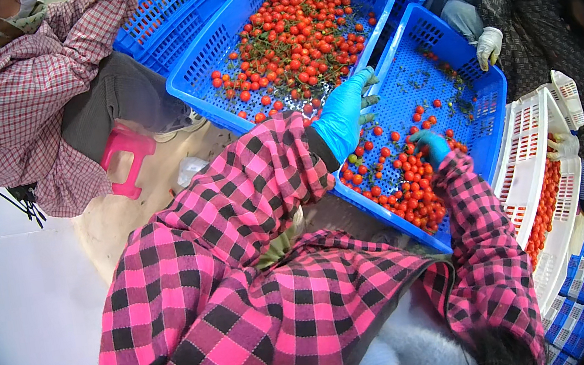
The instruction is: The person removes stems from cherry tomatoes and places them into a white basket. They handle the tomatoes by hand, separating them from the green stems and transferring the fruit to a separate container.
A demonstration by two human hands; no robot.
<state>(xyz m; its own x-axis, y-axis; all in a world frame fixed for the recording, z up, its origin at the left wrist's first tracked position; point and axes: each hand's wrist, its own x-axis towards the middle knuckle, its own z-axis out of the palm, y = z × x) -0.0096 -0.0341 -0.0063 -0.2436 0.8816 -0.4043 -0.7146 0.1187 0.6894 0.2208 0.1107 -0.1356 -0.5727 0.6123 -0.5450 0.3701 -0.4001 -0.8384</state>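
Observation:
My left hand, in a blue glove with dirty fingertips, is over the near-right rim of a blue plastic crate heaped with cherry tomatoes and green stems. Its fingers are spread apart and nothing shows in them. A second blue plastic crate stands to the right, with cherry tomatoes gathered at its near end. My right hand, also gloved, is low over these tomatoes with fingers bent down; whether it holds one is hidden. Stem scraps and a few tomatoes lie at this crate's far end.
A person in a checked shirt sits at left beside a pink plastic stool. At right, a co-worker's gloved hand is by the second crate's rim. White plastic baskets with tomatoes stand at right; more blue crates stand behind.

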